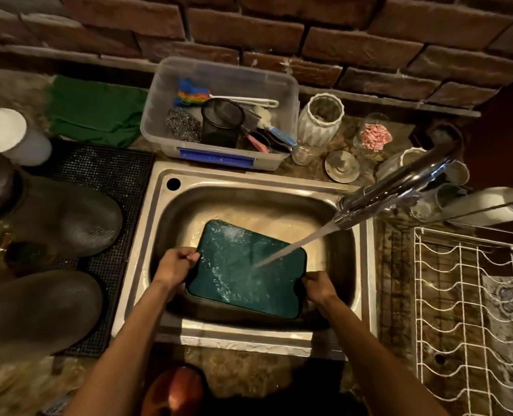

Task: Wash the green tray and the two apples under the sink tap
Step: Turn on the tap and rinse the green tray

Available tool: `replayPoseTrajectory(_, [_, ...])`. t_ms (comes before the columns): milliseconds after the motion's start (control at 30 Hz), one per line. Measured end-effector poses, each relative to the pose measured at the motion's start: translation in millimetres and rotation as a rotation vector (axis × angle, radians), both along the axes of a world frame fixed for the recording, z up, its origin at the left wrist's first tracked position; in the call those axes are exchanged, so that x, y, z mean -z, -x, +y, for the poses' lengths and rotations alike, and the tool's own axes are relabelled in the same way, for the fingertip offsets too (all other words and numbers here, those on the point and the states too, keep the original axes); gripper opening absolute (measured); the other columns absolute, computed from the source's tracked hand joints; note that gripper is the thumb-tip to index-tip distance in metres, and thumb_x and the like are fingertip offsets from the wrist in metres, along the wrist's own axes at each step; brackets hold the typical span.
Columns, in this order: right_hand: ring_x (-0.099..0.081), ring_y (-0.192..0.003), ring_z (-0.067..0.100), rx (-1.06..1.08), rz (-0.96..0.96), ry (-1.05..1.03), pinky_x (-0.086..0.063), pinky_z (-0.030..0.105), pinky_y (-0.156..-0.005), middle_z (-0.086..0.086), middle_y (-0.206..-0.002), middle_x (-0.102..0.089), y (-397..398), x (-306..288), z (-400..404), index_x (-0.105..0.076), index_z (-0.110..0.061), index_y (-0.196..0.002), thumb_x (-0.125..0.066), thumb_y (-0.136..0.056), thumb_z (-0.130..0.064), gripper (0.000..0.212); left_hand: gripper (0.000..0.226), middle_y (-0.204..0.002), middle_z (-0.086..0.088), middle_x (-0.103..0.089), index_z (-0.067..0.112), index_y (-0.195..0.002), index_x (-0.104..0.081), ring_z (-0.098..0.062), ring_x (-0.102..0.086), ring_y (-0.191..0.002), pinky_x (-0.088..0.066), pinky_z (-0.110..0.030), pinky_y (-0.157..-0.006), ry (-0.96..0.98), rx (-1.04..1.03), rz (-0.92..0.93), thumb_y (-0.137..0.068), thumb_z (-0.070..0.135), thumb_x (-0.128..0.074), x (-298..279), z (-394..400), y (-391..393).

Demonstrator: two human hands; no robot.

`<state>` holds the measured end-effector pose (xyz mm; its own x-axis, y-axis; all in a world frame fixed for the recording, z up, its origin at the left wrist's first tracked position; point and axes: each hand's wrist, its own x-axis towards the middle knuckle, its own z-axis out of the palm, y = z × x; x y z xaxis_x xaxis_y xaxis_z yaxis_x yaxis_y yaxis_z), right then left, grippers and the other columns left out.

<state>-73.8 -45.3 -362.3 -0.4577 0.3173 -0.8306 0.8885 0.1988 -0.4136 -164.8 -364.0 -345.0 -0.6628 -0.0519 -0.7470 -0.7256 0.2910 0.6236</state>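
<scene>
The green tray (243, 271) is held flat inside the steel sink (171, 205), wet and speckled with drops. My left hand (175, 265) grips its left edge, thumb on top. On the tray's right edge, my right hand (319, 288) holds on. Water runs from the chrome tap (396, 190) in a slanted stream and lands on the tray's middle right. A red apple (177, 391) rests on the counter in front of the sink, between my forearms. I cannot see a second apple.
A clear plastic tub (219, 115) of scrubbers and brushes stands behind the sink. Dark upturned pots (60, 217) sit on a black mat at the left. A white wire rack (471, 310) lies at the right. Jars and glasses (319, 118) crowd the back right, below a brick wall.
</scene>
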Motion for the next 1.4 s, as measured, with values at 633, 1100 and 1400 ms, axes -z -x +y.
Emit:
replayPoseTrajectory(633, [-0.072, -0.101, 0.025, 0.117, 0.168, 0.042, -0.058, 0.041, -0.090, 0.006, -0.102, -0.077, 5, -64, 28, -0.074, -0.014, -0.106, -0.049, -0.102, -0.010, 0.025, 0.022, -0.044, 0.004, -0.050, 0.001, -0.086, -0.067, -0.006, -0.043, -0.035, -0.032, -0.013, -0.037, -0.043, -0.100, -0.060, -0.099, -0.002, -0.050, 7, 26, -32])
replayPoseTrajectory(1100, [-0.071, -0.097, 0.036, 0.012, 0.026, 0.033, -0.058, 0.052, -0.090, 0.024, -0.105, -0.073, -5, -44, 11, -0.071, 0.006, -0.108, -0.049, -0.100, -0.002, 0.025, 0.024, -0.066, -0.002, -0.072, 0.007, -0.080, -0.073, -0.017, -0.068, -0.067, -0.057, -0.020, -0.058, -0.084, -0.057, -0.055, -0.097, -0.001, -0.057, -23, -1, -18])
replayPoseTrajectory(1400, [-0.066, -0.101, 0.036, 0.145, 0.068, 0.099, -0.051, 0.057, -0.101, 0.028, -0.105, -0.070, 17, -34, -3, -0.072, 0.000, -0.091, -0.045, -0.099, 0.007, 0.029, 0.025, -0.094, -0.010, -0.069, 0.004, -0.120, -0.067, -0.018, -0.064, -0.076, -0.055, -0.022, -0.062, -0.055, -0.127, 0.094, -0.096, 0.002, -0.059, -31, -4, 1])
